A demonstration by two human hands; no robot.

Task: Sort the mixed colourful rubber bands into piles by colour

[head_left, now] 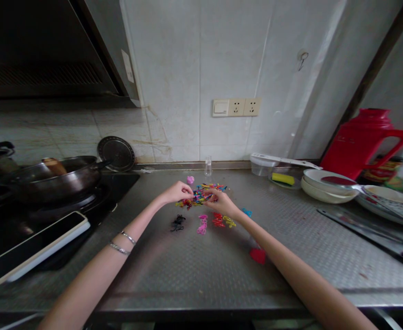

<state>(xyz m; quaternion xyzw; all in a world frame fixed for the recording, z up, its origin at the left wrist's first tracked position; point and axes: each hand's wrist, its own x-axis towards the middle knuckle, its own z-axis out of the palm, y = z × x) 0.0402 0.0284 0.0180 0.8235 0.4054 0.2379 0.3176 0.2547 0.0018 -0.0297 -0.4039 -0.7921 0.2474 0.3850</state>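
Pale tiles (173, 59) line the wall behind our metal tabletop (201, 275), with a switch and socket panel (236, 107) above and beyond the mixed pile (201, 197) of small coloured bands; this pile lies on the tabletop between our two hands. We have our left hand (180, 191) at the pile's left edge, thumb and fingertips nearly closed together; our right hand (219, 200) reaches over the pile's right side, fingers bent and partly closed; whether either hand has hold of a band, we cannot tell.

Nearer to us than the pile, we see a black cluster (178, 223), a pink cluster (201, 224), a red cluster (218, 220) and a yellow cluster (229, 222), the last two side by side; a blue cluster (246, 212) sits to the pile's right, just beyond our forearm. Behind the pile stand a small clear container (208, 166) and, further left, a pink object (190, 179); well to its left we see a pan (63, 176), and well to its right a yellow sponge (283, 178) and a red flask (359, 144).
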